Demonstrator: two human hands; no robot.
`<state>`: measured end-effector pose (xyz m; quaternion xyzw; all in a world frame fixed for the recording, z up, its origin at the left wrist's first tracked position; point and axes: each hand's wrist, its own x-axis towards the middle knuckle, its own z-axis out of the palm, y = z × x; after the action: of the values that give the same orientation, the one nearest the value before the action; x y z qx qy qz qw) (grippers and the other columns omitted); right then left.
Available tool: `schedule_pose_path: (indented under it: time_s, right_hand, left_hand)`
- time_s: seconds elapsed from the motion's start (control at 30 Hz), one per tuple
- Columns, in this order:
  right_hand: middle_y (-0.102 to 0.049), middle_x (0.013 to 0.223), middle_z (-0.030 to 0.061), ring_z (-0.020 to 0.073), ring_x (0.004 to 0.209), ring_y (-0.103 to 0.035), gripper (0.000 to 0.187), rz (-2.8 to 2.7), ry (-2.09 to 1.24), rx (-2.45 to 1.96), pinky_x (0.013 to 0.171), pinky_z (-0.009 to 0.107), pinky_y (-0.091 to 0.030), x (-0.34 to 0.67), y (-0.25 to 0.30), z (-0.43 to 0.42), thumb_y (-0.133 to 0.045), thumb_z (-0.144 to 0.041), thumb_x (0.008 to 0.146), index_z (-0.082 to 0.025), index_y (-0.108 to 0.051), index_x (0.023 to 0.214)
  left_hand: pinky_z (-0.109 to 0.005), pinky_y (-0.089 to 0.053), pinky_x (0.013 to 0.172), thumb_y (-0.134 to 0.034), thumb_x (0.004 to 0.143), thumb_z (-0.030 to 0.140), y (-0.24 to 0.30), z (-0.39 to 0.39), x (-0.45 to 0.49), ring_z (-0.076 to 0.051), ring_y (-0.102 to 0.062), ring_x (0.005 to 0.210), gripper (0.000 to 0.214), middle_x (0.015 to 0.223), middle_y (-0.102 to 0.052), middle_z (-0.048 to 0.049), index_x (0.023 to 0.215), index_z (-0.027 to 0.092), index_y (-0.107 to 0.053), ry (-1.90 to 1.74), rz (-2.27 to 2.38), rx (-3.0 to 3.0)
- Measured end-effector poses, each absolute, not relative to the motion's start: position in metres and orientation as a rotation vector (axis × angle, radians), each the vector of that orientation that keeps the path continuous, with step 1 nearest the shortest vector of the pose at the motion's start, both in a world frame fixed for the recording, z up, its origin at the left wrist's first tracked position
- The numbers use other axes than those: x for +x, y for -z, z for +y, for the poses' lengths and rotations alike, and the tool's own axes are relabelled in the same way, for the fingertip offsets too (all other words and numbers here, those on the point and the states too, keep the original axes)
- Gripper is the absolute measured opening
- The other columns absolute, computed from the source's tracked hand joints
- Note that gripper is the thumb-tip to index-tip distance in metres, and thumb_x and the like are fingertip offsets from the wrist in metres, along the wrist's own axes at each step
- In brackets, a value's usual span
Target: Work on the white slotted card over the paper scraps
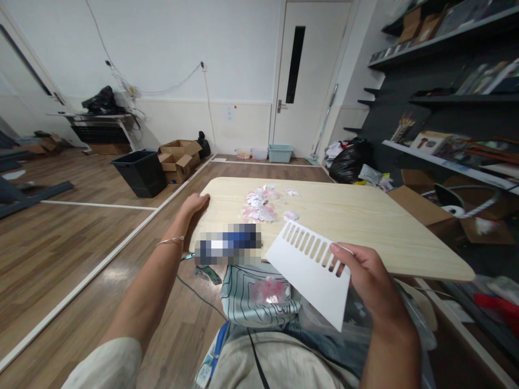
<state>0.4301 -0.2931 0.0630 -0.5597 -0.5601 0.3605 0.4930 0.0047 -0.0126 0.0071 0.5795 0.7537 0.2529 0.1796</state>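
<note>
My right hand [367, 275] is closed on a white card [306, 270] with a row of slots along one edge, held over my lap at the near edge of the light wooden table [365, 227]. My left hand [195, 204] reaches out and grips the table's left edge, a thin bangle on the wrist. A heap of small pink and white packets [261, 205] lies on the table top beyond both hands. On my lap sits a clear bag [270, 292] with more pink packets in it.
A black bin [140, 172] and open cardboard boxes [178, 159] stand on the wooden floor to the left. Dark shelves [446, 97] run along the right wall, with black bags and boxes below. A white door [308, 75] is straight ahead. A cable trails on the floor under my left arm.
</note>
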Motion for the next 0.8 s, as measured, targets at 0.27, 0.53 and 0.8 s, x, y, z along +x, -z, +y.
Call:
schedule_pose_path:
  time_s: [0.27,0.53,0.8]
  right_hand:
    - [-0.056,0.061,0.0022,0.0194,0.055,-0.052,0.073,-1.214,-0.831,-1.371,0.05,0.03,-0.038,0.428,-0.062,-0.294,-0.075,-0.09,0.094,-0.024,-0.056,0.069]
    - [-0.048,0.058,0.0009,0.0164,0.056,-0.044,0.078,-1.22,-0.406,-1.427,0.053,0.031,-0.034,0.431,-0.059,-0.289,-0.066,-0.09,0.102,-0.024,-0.053,0.063]
    - [-0.051,0.056,0.0014,0.0185,0.057,-0.047,0.071,-1.108,-0.11,-1.576,0.057,0.034,-0.035,0.458,-0.058,-0.289,-0.064,-0.079,0.106,-0.025,-0.056,0.06]
  left_hand:
    - [-0.043,-0.067,0.104,-0.061,0.098,0.049,-0.004,-0.004,0.002,-0.042,-0.082,0.127,0.054,0.13,-0.087,-0.0242,0.128,0.01,-0.083,-0.685,2.151,1.674]
    - [-0.042,-0.067,0.105,-0.064,0.098,0.052,-0.006,-0.002,0.001,-0.044,-0.083,0.127,0.056,0.127,-0.088,-0.0245,0.131,0.011,-0.084,-0.662,2.166,1.698]
    - [-0.042,-0.067,0.102,-0.065,0.097,0.051,-0.005,-0.003,0.0,-0.044,-0.084,0.123,0.053,0.125,-0.088,-0.0241,0.126,0.012,-0.085,-0.671,2.167,1.705]
